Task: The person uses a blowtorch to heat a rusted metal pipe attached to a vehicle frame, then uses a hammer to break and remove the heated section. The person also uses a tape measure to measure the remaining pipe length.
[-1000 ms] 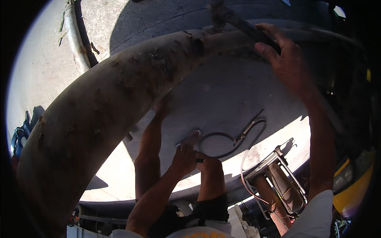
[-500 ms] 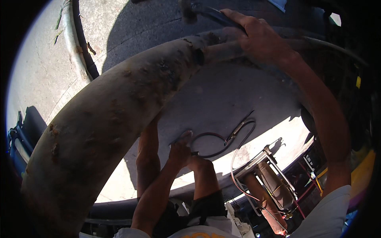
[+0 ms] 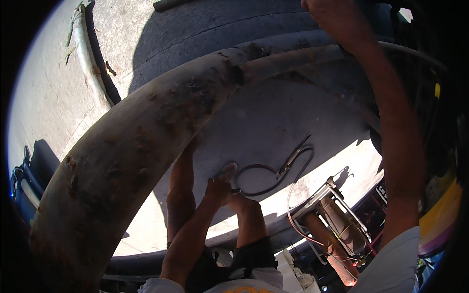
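A large curved grey metal piece [image 3: 141, 127], pitted and rust-spotted, arches from the lower left towards the upper right. My right hand [image 3: 337, 19] is raised at the top edge, above the narrower far end of the metal. Its fingers are cut off or blurred; the hammer held in the earlier frame lies outside the picture. My left hand [image 3: 218, 191] is low beside my bent knee [image 3: 249, 210], fingers curled. A short dark stub shows next to it, but whether the hand grips it is unclear.
On the shaded floor lies a torch [image 3: 293, 161] with a looped hose [image 3: 254, 167]. The hose runs to two gas cylinders [image 3: 337, 234] on a white-framed cart at lower right. A pale pipe [image 3: 88, 63] lies far left, and a yellow object [image 3: 442, 205] stands at right.
My right hand has swung up, and the hammer has left the picture at the top. The left hand stays near the knee. The view has shifted slightly.
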### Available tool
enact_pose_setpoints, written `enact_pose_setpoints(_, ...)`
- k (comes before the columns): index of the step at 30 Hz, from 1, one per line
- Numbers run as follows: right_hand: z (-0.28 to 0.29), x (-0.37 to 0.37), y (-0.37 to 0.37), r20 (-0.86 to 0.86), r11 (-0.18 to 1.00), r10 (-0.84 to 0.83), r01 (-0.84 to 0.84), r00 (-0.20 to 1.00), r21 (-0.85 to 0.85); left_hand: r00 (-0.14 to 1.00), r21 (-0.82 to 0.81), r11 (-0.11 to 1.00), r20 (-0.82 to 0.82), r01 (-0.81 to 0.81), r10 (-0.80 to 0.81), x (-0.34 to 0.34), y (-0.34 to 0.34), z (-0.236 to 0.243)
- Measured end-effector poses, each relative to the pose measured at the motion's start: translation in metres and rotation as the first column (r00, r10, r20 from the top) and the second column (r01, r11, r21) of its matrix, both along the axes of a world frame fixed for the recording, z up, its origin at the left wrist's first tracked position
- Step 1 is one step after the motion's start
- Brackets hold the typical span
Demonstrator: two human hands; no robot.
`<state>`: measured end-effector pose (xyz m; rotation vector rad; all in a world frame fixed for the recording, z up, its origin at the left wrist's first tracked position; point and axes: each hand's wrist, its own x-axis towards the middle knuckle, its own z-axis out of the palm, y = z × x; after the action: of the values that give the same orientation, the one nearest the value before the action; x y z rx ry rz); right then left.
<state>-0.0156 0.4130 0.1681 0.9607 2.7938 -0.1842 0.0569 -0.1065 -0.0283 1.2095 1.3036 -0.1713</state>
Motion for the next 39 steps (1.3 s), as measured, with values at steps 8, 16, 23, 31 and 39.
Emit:
enact_pose_setpoints(8,-0.043,0.014,-0.040,0.541,0.948,0.034,0.145,0.840,-0.285,0.994,-0.102,0.989,0.019,0.112,-0.110,-0.016,0.010,0.000)
enact_pose_setpoints(16,-0.027,0.015,-0.034,0.121,0.981,-0.126,0.142,0.985,-0.134,0.994,-0.119,0.988,0.057,0.103,-0.097,-0.017,0.017,0.002)
enact_pose_setpoints(23,-0.038,0.039,-0.074,0.277,0.912,-0.170,0.257,0.946,-0.319,0.999,0.012,0.999,-0.007,0.036,-0.036,-0.025,0.014,0.005)
enact_pose_setpoints(31,-0.025,0.077,-0.096,0.257,0.800,-0.399,0.471,0.880,-0.372,0.989,-0.050,0.988,0.041,0.146,-0.144,-0.019,0.017,-0.002)
enact_pose_setpoints(39,-0.040,0.127,-0.113,0.031,0.785,-0.517,0.488,0.855,-0.381,0.982,-0.007,0.982,-0.028,0.187,-0.187,-0.015,0.015,-0.011)
